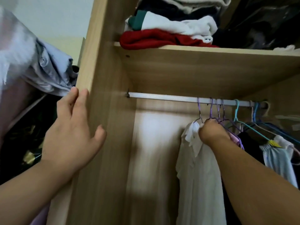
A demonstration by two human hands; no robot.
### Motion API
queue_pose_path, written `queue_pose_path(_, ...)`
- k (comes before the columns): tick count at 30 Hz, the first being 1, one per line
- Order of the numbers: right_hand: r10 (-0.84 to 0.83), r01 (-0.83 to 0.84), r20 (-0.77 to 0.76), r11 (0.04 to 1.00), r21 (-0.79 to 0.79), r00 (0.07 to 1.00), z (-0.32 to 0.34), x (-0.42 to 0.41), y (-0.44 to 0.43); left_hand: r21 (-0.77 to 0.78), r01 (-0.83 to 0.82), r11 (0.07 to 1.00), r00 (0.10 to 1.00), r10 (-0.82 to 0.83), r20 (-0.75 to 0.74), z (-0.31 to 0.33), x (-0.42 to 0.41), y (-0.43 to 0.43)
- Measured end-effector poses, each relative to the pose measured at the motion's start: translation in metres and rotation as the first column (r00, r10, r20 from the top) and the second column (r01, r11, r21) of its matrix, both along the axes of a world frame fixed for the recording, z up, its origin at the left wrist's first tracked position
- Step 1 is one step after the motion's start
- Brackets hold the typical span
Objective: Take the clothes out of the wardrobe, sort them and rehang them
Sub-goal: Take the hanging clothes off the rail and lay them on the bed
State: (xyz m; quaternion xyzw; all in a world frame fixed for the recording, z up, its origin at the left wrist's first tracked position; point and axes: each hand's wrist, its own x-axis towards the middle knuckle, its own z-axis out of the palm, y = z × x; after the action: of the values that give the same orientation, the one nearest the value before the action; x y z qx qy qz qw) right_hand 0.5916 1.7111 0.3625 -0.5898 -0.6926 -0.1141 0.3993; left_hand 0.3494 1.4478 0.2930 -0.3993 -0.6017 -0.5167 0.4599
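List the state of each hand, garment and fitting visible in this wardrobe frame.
Left hand, open, flat against the wardrobe side panel.
Right hand, gripping the purple hangers below their hooks.
Purple hangers, hooked on the rail.
White shirt, hanging from a hanger.
Rail, bare at left, hangers bunched at right.
Red sweater, folded on the shelf.

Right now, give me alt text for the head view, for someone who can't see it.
The right hand grips purple hangers on the wardrobe rail beside a white blouse. The left hand rests flat on the wooden side panel; folded clothes fill the shelf above.
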Motion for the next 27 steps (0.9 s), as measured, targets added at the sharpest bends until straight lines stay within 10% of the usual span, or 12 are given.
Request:
queue_pose_path(22, 0.174, -0.156, -0.032, 0.939, 0.307, 0.984, -0.018, 0.073, -0.051, -0.042, -0.003, 0.999, 1.0, 0.004, 0.028, -0.001, 0.002, -0.003)
queue_pose_path(27, 0.211, -0.222, 0.069, 0.923, 0.315, 0.975, -0.048, 0.105, -0.104, -0.148, -0.042, 0.988, 0.97, 0.005, -0.244, -0.015, 0.033, 0.005)
